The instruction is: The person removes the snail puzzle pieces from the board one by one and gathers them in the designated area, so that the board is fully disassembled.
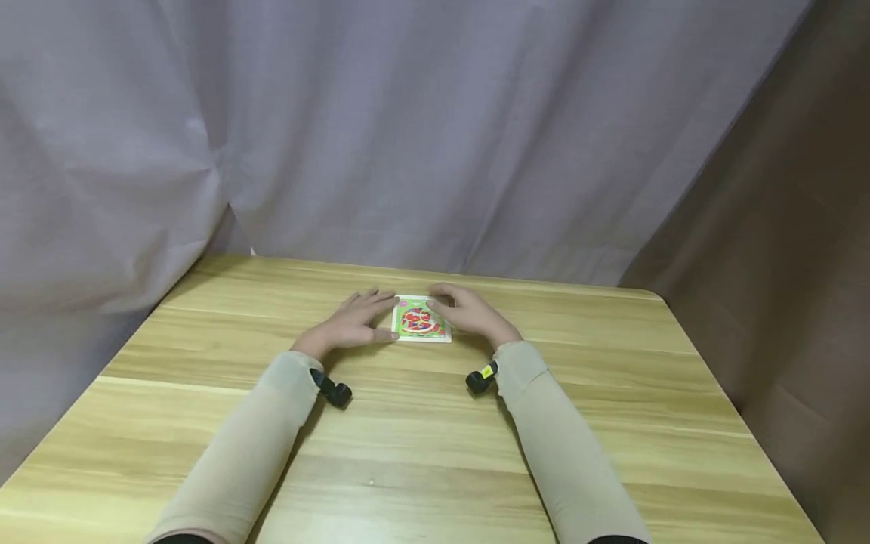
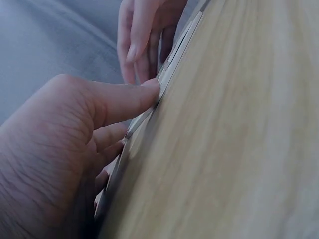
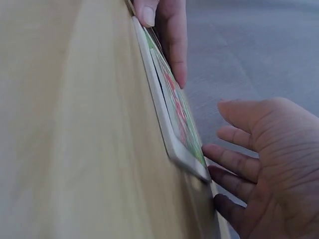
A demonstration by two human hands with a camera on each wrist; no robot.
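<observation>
A flat square puzzle board [image 1: 420,320] with a white rim and a green and red picture lies on the wooden table between the two hands. My left hand [image 1: 355,323] is at its left side, fingers mostly straight. In the left wrist view the left thumb [image 2: 124,99] rests on the board's edge. From the right, my right hand [image 1: 472,311] reaches over the right side of the board, its thumb raised above the picture. The right wrist view shows those right fingers [image 3: 232,162] loosely bent, fingertips right at the board's edge, and the board's white rim [image 3: 158,99] side-on.
Around the board spreads a wood-grain table [image 1: 408,453]. A grey curtain [image 1: 421,136] hangs behind its far edge, and a darker brown drape [image 1: 795,227] is on the right. Each sleeved wrist carries a small black camera [image 1: 336,391].
</observation>
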